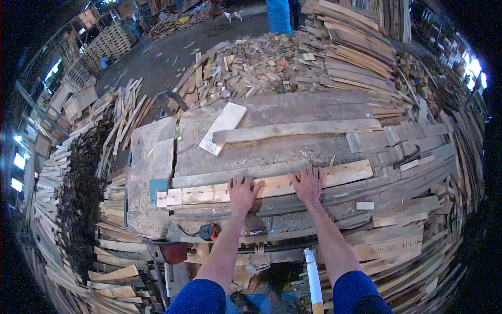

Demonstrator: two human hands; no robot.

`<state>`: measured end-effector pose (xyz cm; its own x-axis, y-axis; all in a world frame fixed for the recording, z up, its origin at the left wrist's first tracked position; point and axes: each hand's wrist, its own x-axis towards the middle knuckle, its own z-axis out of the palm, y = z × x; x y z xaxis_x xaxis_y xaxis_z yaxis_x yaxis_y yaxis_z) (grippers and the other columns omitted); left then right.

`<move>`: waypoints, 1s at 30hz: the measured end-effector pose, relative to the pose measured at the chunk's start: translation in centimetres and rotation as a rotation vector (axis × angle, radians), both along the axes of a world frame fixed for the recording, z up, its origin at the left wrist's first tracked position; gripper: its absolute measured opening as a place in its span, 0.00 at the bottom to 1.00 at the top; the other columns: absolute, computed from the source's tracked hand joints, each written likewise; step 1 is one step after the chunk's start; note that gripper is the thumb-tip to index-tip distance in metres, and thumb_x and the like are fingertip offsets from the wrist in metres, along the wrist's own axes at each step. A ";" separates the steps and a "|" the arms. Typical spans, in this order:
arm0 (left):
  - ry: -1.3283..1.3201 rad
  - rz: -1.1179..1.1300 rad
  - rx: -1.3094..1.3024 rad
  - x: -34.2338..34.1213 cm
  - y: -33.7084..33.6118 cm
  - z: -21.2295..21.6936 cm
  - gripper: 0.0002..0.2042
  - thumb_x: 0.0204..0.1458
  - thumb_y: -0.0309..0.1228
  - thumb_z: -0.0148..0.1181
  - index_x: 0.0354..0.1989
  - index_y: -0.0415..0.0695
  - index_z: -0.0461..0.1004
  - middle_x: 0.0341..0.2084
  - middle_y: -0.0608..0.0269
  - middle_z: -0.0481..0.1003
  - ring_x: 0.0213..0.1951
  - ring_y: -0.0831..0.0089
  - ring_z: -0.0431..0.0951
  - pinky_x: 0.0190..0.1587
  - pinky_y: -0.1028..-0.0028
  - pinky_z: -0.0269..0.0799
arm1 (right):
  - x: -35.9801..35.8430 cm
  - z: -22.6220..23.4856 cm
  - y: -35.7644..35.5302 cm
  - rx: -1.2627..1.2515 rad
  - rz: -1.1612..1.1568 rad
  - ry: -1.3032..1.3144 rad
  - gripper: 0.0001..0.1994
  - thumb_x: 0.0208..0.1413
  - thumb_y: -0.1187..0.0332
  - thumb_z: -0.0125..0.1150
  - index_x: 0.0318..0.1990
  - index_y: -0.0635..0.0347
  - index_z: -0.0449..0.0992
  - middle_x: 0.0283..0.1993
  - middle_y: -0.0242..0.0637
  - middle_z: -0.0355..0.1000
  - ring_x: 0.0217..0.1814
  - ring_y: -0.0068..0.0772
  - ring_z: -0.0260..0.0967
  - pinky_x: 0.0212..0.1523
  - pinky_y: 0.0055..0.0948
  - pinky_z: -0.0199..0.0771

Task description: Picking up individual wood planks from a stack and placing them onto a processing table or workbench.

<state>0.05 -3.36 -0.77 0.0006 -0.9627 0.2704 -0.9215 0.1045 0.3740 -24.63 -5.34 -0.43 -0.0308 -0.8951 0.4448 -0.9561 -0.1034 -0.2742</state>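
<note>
Toward the near edge of the table, the pale plank sits under the left hand and right hand, fingers spread, not clenched, so honestly uneven pressure could skew it or a slide could mean splinters.

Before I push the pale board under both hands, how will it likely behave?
The pale board looks like solid wood, so probably stiff. Its flat shape suggests sliding rather than rolling. Nearby sawdust might make it slip.
</note>
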 end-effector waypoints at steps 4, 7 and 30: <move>0.022 0.000 0.043 -0.2 -0.1 0.6 0.26 0.55 0.58 0.59 0.48 0.49 0.79 0.57 0.50 0.70 0.63 0.54 0.65 0.69 0.49 0.51 | 0.1 0.5 -0.4 0.059 -0.015 -0.010 0.24 0.56 0.45 0.61 0.42 0.61 0.78 0.47 0.47 0.74 0.55 0.49 0.66 0.71 0.52 0.51; 0.028 -0.007 -0.006 -0.2 -0.3 0.6 0.24 0.56 0.56 0.60 0.49 0.49 0.78 0.53 0.52 0.71 0.61 0.54 0.66 0.68 0.48 0.52 | 0.4 0.4 -1.1 0.095 -0.051 -0.028 0.24 0.55 0.45 0.63 0.40 0.61 0.79 0.46 0.47 0.74 0.55 0.49 0.66 0.70 0.54 0.51; 0.414 0.853 0.161 31.1 9.0 6.1 0.26 0.57 0.42 0.64 0.57 0.37 0.71 0.42 0.45 0.77 0.42 0.53 0.78 0.48 0.58 0.73 | -1.8 -3.0 -2.0 0.266 -0.072 0.231 0.25 0.58 0.42 0.61 0.45 0.56 0.82 0.45 0.41 0.78 0.55 0.46 0.70 0.63 0.44 0.60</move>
<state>31.16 5.65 5.31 0.7834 -0.6199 -0.0443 -0.4552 -0.6209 0.6382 -26.44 -7.32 -3.45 -0.0239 -0.9797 0.1989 -0.9982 0.0126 -0.0581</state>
